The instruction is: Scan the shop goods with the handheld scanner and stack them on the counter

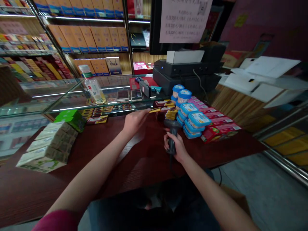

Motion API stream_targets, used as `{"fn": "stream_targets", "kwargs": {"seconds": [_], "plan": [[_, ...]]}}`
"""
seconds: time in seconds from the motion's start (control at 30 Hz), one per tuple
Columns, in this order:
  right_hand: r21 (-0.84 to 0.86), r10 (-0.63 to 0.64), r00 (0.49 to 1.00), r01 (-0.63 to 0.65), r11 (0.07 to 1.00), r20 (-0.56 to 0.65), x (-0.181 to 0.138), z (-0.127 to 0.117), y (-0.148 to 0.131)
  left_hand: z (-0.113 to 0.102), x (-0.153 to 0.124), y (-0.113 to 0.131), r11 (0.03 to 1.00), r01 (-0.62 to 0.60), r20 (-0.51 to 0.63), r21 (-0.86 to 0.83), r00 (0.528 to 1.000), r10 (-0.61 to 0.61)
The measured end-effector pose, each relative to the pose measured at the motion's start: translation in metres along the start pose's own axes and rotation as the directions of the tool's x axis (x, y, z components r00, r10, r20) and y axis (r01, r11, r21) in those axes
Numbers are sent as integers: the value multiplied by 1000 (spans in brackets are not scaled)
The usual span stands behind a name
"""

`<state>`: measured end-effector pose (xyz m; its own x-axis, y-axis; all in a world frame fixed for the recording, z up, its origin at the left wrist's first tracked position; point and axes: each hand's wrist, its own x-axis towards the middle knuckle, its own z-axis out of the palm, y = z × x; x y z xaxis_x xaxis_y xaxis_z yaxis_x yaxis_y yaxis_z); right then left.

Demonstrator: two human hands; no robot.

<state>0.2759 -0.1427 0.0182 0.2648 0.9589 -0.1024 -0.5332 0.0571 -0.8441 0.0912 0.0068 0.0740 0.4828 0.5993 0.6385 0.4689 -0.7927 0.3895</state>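
Note:
My right hand [176, 146] is wrapped round the grip of a dark handheld barcode scanner [172, 124], its head upright and a cable running down. My left hand [136, 120] reaches over the counter, its fingertips closed on a flat yellow and dark red snack packet [154, 110]. Just beyond lies a stack of similar packets [168, 114], close to the scanner head. To the right of that stack stand blue-lidded tubs [197, 119], piled up. A few more packets [97, 120] lie on the left, at the glass case.
White-green cartons [44, 158] and green packs [71, 118] line the brown counter's [141, 163] left side. Red and pink boxes [218, 130] stand at right. A bottle [92, 85] and phones [136, 95] rest on the glass case, near a black monitor [156, 29].

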Motion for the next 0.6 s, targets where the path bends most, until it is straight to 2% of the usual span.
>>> {"fn": "stream_targets", "kwargs": {"seconds": [0.07,0.1,0.2,0.27,0.37,0.47,0.6], "plan": [[9,9,999,-9,1000,-32,-9,-5,-3,20,30,25,988,-144,95,49,986,139],[10,5,999,-4,1000,-52,-11,-6,-3,31,43,36,979,-182,149,91,975,167],[28,-17,995,20,999,-102,-13,-6,-2,61,67,56,956,-197,276,218,952,133],[56,-30,992,38,998,-122,-10,-6,-1,76,73,61,953,-176,298,245,949,99],[87,-44,990,55,995,-131,-7,-7,0,91,74,60,965,-144,286,219,955,78],[89,-40,992,50,995,-118,-6,-8,-1,95,71,52,974,-134,299,184,951,74],[72,-27,997,32,997,-70,-10,-8,-4,84,51,32,971,-226,279,79,940,196]]}}
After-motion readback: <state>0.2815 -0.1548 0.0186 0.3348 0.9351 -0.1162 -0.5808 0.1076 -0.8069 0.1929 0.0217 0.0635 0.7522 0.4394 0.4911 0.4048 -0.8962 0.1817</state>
